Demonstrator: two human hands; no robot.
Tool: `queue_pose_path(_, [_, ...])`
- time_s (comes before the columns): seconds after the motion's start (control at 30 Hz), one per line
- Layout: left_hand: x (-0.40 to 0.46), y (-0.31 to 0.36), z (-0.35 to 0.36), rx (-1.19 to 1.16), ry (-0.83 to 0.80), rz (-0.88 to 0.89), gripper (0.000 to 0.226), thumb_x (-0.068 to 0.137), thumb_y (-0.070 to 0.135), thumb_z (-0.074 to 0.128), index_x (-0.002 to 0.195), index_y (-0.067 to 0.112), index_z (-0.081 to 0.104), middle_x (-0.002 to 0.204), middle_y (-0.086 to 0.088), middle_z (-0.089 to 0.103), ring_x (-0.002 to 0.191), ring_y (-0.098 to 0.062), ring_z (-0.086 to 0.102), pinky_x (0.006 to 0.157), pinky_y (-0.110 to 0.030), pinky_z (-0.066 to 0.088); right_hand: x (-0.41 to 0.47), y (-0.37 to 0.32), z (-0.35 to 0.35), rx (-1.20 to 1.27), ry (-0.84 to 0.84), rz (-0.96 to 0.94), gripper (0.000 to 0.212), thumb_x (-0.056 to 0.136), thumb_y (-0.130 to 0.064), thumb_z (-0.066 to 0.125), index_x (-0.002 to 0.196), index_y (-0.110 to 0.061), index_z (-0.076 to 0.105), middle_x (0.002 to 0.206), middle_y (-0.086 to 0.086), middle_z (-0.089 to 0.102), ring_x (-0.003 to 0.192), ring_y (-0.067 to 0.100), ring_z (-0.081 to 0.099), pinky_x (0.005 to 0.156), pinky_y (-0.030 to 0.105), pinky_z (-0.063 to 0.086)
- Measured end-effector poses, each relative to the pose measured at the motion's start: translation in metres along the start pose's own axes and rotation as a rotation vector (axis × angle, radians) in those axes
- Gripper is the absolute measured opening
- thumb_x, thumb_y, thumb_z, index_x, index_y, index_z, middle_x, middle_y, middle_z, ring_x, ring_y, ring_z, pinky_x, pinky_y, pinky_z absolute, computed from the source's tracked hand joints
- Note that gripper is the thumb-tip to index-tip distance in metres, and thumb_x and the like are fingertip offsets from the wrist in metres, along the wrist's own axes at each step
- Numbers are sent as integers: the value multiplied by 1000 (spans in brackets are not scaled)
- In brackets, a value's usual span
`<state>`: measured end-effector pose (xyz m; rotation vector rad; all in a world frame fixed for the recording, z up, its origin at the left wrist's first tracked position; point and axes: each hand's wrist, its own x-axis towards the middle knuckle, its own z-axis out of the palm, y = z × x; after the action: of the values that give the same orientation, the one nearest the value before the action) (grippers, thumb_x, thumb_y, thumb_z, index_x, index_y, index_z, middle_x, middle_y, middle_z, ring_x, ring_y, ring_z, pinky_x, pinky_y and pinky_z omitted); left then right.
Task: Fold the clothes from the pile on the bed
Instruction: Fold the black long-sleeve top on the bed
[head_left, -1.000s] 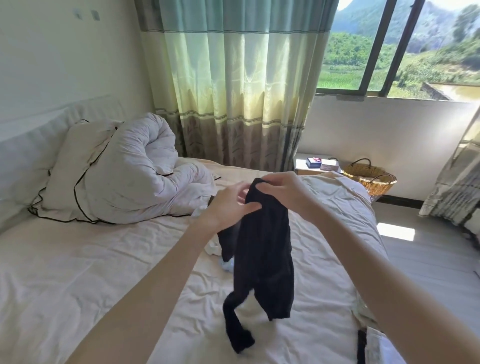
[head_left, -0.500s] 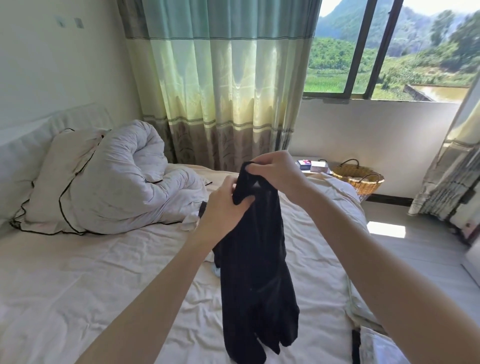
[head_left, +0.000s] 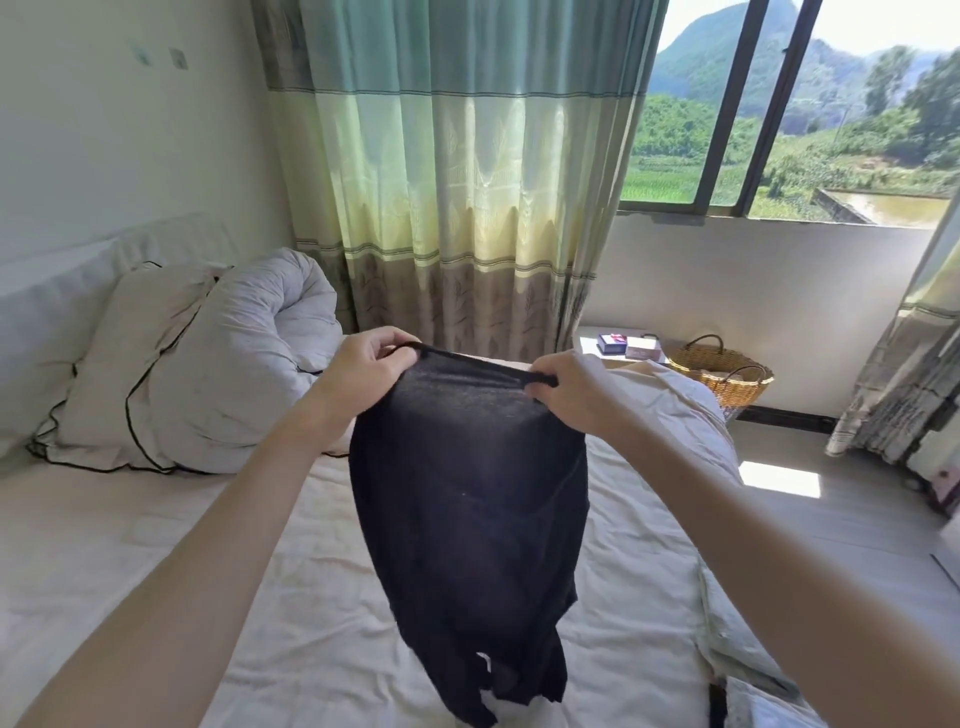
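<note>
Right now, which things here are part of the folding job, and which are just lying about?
Part of the job:
black garment, pinched at its top edge by left hand and right hand
bed

Lying about:
rolled duvet
pillow
wicker basket
small boxes
curtain

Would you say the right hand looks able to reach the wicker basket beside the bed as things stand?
Probably not right away. The right hand pinches the top edge of the black garment, as does the left hand, and the wicker basket sits beyond the far corner of the bed, seemingly past arm's reach.
</note>
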<state>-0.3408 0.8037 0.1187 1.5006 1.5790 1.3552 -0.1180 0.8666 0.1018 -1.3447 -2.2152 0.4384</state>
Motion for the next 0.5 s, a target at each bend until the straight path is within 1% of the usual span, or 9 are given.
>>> queue_pose_path(0.1, [1, -2, -15, 81, 100, 57, 21, 90, 9, 55, 82, 25, 67, 79, 6, 66, 74, -3, 57, 73, -14, 43, -3, 16, 9, -107, 9, 36, 21, 88, -6, 55, 102, -10, 71, 99, 8, 69, 97, 25, 59, 76, 25, 42])
queue_pose_path(0.17, [2, -5, -27, 176, 170, 86, 23, 89, 7, 55, 83, 25, 67, 86, 2, 67, 81, -8, 58, 79, -19, 43, -6, 29, 14, -106, 2, 89, 23, 86, -2, 54, 101, -7, 70, 102, 11, 68, 98, 26, 59, 82, 30, 47])
queue_pose_path(0.23, [4, -10, -42, 337, 226, 95, 23, 87, 6, 55, 83, 25, 66, 86, -2, 66, 74, -12, 56, 76, -24, 42, -8, 38, 14, -48, 26, 131, 22, 84, 1, 55, 98, -6, 70, 99, 11, 68, 95, 25, 60, 81, 33, 49])
queue_pose_path(0.3, [4, -17, -56, 462, 284, 79, 22, 85, 5, 57, 81, 25, 65, 83, -2, 64, 67, -13, 53, 74, -26, 40, -5, 42, 9, 13, 81, 148, 20, 83, -1, 57, 98, -7, 68, 93, 6, 65, 90, 22, 59, 77, 30, 47])
queue_pose_path(0.37, [2, -23, -66, 536, 321, 38, 15, 82, 4, 61, 81, 18, 67, 83, -4, 66, 72, -19, 56, 74, -27, 42, 0, 41, 1, 81, 119, 170, 17, 83, -5, 59, 96, -12, 66, 90, 2, 61, 88, 19, 56, 77, 28, 44])
queue_pose_path(0.43, [0, -26, -75, 577, 343, -20, 11, 79, 4, 64, 84, 13, 69, 80, -3, 64, 77, -20, 56, 74, -27, 41, 3, 34, -7, 203, 121, 199, 14, 83, -5, 59, 85, -18, 65, 86, 1, 63, 85, 18, 57, 79, 31, 48])
queue_pose_path(0.5, [-2, -25, -84, 511, 327, -80, 10, 79, 4, 65, 84, 12, 67, 78, -4, 63, 76, -20, 56, 74, -28, 46, 5, 26, -17, 413, 92, 203, 21, 82, -2, 60, 72, -19, 67, 77, 0, 64, 80, 16, 58, 79, 32, 49])
